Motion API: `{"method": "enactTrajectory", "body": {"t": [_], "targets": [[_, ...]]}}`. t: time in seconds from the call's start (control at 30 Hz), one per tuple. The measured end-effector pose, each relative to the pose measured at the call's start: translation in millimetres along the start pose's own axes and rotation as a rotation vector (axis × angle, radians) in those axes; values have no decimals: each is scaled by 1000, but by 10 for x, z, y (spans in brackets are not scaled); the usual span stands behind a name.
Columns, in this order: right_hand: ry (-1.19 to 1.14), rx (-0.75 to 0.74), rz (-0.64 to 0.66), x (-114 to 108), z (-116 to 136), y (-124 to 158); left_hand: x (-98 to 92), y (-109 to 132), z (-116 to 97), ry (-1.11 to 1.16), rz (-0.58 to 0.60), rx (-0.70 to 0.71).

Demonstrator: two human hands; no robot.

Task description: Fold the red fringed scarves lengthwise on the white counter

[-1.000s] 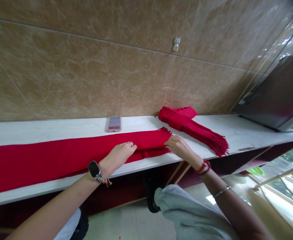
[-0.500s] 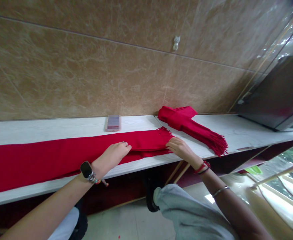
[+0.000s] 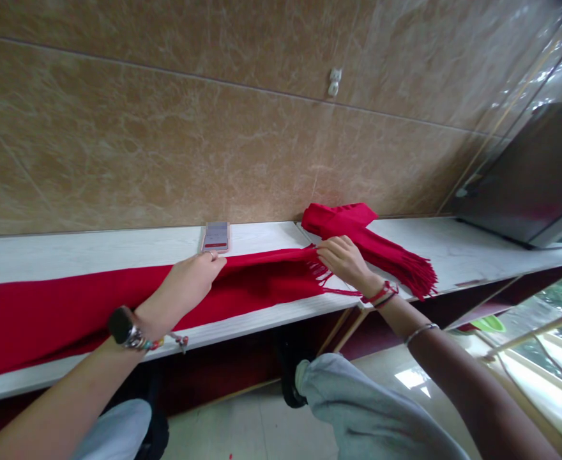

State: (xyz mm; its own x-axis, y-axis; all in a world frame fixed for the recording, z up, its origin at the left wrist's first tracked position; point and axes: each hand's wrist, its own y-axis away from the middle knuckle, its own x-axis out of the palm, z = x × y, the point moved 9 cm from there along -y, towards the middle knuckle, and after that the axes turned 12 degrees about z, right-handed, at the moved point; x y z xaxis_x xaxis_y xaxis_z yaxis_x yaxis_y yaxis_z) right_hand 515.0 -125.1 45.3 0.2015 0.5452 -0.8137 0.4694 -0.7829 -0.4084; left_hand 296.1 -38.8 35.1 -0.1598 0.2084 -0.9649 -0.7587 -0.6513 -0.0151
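A long red scarf (image 3: 94, 300) lies stretched along a white shelf (image 3: 118, 246). My left hand (image 3: 188, 278) pinches the scarf's far edge just in front of a phone (image 3: 216, 236), fingers closed on the cloth. My right hand (image 3: 345, 262) grips the fringed right end of the same scarf and holds it slightly lifted off the shelf, fringe hanging below. A second red scarf (image 3: 372, 246), folded, lies just behind my right hand.
A brown marble wall (image 3: 214, 128) rises behind the shelf, with a small white hook (image 3: 333, 83) on it. A dark box-shaped appliance (image 3: 530, 179) stands at the shelf's right end. My knees in grey trousers (image 3: 357, 409) are below the shelf edge.
Both hands moved from the scarf's near edge to its far edge. The right end is now lifted, and the cloth is folding over toward the wall.
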Motion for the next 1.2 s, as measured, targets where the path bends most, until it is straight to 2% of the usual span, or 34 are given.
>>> {"method": "enactTrajectory", "body": {"t": [0.1,0.2,0.27,0.4,0.6,0.7,0.83,0.9,0.97,1.07,1.13,1.2], "targets": [[-59,-169,128,168,280,256,241,165,-327,11,91,184],[-132,-155,182,273,357,461,391,258,-522,17,112,224],[-154,-122,201,304,345,500,399,258,-538,38,111,214],[-150,-154,240,300,365,459,339,229,-500,85,112,219],[-40,-156,240,280,395,411,387,229,-549,12,108,176],[46,-103,209,276,342,359,288,193,-479,-30,70,125],[60,20,41,103,175,296,-49,160,-253,-61,-55,11],[37,53,-23,36,128,309,-135,173,-196,-47,-109,-25],[-5,-31,11,73,206,339,-43,179,-268,-27,-68,37],[-78,-194,162,227,386,432,244,209,-453,-9,88,189],[-107,-203,221,287,413,485,347,239,-492,0,153,234],[-133,-192,249,311,405,511,357,262,-487,13,188,260]]}}
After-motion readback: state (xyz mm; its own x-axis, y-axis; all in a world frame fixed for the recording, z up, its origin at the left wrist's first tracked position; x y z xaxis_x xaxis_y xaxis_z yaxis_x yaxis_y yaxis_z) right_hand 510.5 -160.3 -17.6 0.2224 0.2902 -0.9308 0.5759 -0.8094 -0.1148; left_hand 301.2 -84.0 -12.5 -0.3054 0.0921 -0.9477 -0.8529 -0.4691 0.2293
